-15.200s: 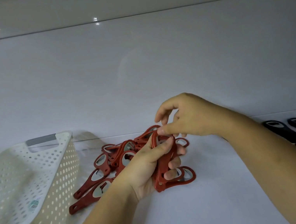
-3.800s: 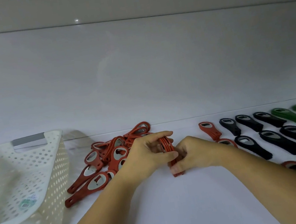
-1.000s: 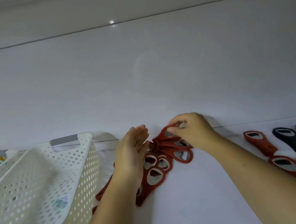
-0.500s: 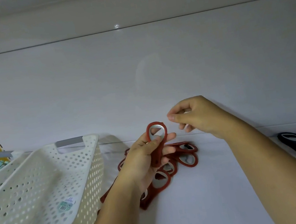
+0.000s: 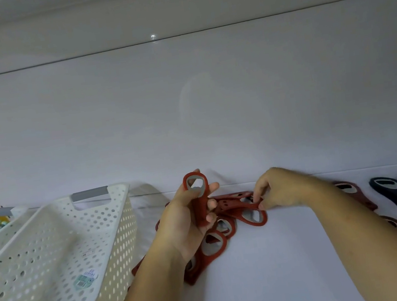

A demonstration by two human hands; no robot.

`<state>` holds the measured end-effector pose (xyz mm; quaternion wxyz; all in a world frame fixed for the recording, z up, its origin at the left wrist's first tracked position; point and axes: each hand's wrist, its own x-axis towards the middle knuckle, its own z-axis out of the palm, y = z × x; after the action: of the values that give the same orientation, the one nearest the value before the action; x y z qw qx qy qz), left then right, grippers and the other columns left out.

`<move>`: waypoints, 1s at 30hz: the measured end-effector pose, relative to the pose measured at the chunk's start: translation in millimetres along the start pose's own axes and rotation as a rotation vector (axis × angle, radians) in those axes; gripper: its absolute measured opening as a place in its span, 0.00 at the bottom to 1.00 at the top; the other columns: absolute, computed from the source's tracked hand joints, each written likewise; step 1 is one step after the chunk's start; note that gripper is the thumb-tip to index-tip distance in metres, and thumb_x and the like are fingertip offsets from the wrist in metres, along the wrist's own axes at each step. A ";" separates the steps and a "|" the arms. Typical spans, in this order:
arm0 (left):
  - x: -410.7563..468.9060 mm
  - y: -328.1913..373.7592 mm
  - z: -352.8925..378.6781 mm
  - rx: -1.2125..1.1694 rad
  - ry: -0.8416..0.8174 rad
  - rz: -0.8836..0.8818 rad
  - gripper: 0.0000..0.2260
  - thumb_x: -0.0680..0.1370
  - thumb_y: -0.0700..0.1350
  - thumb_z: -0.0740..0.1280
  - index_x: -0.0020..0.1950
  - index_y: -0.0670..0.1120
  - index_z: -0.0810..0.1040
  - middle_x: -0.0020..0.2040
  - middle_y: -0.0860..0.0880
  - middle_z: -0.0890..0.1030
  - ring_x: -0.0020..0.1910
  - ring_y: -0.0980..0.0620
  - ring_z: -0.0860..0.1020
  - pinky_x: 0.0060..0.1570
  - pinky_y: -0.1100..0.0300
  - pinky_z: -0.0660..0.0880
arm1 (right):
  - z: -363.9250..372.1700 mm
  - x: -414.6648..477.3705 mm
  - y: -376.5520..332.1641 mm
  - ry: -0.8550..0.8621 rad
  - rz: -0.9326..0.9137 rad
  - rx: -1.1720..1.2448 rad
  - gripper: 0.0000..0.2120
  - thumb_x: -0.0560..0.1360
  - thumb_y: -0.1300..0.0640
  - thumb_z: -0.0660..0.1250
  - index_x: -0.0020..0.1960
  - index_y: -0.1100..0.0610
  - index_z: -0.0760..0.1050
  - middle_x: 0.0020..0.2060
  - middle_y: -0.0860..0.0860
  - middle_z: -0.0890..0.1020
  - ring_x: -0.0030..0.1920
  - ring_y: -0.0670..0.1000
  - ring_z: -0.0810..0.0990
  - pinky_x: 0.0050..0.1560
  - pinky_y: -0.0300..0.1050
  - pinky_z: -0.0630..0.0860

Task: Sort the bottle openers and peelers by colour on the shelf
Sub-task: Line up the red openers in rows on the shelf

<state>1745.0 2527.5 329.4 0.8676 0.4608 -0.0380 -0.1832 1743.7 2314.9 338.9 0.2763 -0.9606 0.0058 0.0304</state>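
— Item held?
— One red bottle opener (image 5: 197, 197), kept upright in the left hand (image 5: 187, 221), fingers wrapped round its handle.

— Right hand (image 5: 277, 189)?
— Fingertips are pinched on a second red opener (image 5: 250, 213) atop the red pile (image 5: 211, 246) on the white shelf (image 5: 278, 281).

— Other stock?
— Black openers (image 5: 393, 191) are laid out at right; a white perforated basket (image 5: 60, 253) is stood at left.
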 end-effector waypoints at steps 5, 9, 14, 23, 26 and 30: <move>3.4 -0.8 -0.3 -0.077 0.065 0.097 0.16 0.79 0.34 0.57 0.60 0.49 0.76 0.50 0.41 0.82 0.41 0.46 0.82 0.44 0.56 0.80 | -23.4 -5.7 -14.5 0.103 -0.105 0.064 0.05 0.76 0.58 0.67 0.43 0.50 0.80 0.39 0.46 0.81 0.35 0.42 0.76 0.40 0.35 0.72; 0.2 -0.9 2.2 0.069 0.060 0.055 0.15 0.78 0.35 0.58 0.61 0.47 0.75 0.47 0.41 0.84 0.42 0.44 0.83 0.47 0.50 0.79 | -40.5 -21.9 -38.4 0.070 -0.207 0.123 0.06 0.77 0.58 0.66 0.46 0.51 0.82 0.35 0.47 0.82 0.25 0.39 0.72 0.34 0.32 0.71; -11.8 -3.0 10.9 0.293 -0.210 -0.178 0.16 0.79 0.52 0.60 0.57 0.43 0.80 0.49 0.42 0.84 0.37 0.48 0.83 0.34 0.58 0.79 | -40.6 -30.5 -58.5 0.083 -0.277 0.223 0.04 0.74 0.58 0.71 0.42 0.51 0.82 0.31 0.48 0.81 0.26 0.39 0.73 0.29 0.31 0.69; -3.7 -3.3 3.5 0.073 -0.177 -0.121 0.10 0.79 0.37 0.58 0.55 0.45 0.76 0.46 0.40 0.83 0.26 0.52 0.73 0.21 0.65 0.66 | -14.8 -3.6 -36.1 0.300 -0.183 0.358 0.04 0.75 0.58 0.68 0.44 0.50 0.80 0.39 0.45 0.81 0.30 0.44 0.77 0.32 0.35 0.71; -2.5 -1.9 3.6 -0.026 -0.158 -0.130 0.11 0.78 0.37 0.57 0.56 0.46 0.76 0.48 0.39 0.83 0.26 0.51 0.74 0.22 0.65 0.66 | -9.3 2.7 -16.8 0.210 -0.052 0.229 0.04 0.74 0.57 0.69 0.42 0.50 0.80 0.36 0.45 0.78 0.32 0.42 0.73 0.31 0.33 0.66; 1.6 -2.8 -0.5 -0.052 -0.130 -0.080 0.27 0.72 0.29 0.56 0.61 0.54 0.77 0.50 0.41 0.82 0.31 0.50 0.76 0.27 0.63 0.72 | 6.6 7.1 -6.3 0.037 0.016 0.135 0.04 0.73 0.56 0.70 0.46 0.49 0.81 0.35 0.43 0.78 0.37 0.43 0.76 0.36 0.35 0.69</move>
<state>1745.8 2525.8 326.7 0.8668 0.4266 -0.0710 -0.2481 1750.6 2323.9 336.2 0.3398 -0.9401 0.0207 0.0144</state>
